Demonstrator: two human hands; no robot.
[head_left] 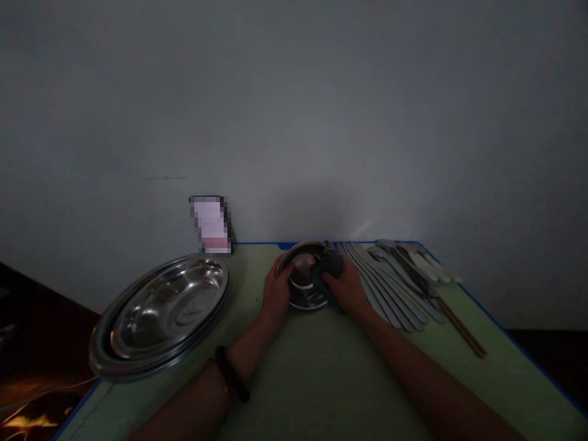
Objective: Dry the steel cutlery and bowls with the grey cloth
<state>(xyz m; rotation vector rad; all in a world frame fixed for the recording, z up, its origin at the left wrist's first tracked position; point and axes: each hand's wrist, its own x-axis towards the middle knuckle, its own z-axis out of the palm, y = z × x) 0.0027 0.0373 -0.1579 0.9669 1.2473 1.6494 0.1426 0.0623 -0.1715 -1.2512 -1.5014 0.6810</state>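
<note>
A shiny metal bowl (304, 299) is held tilted near the table's back edge, its inside facing me. My left hand (276, 288) grips its left rim, with the thumb inside. A dark grey cloth (329, 269) is bunched in my right hand (346, 285), which presses it against the bowl's right side. My right fingertips are hidden behind the cloth. Just right of that hand lies a fanned row of metal cutlery handles (390, 300).
Stacked metal basins (169, 312) stand on the left of the green table (312, 380). A phone (212, 225) leans on the wall. At right lie several spoons (386, 257), chopsticks (462, 327) and white-handled utensils (429, 266). The wall rises directly behind the table.
</note>
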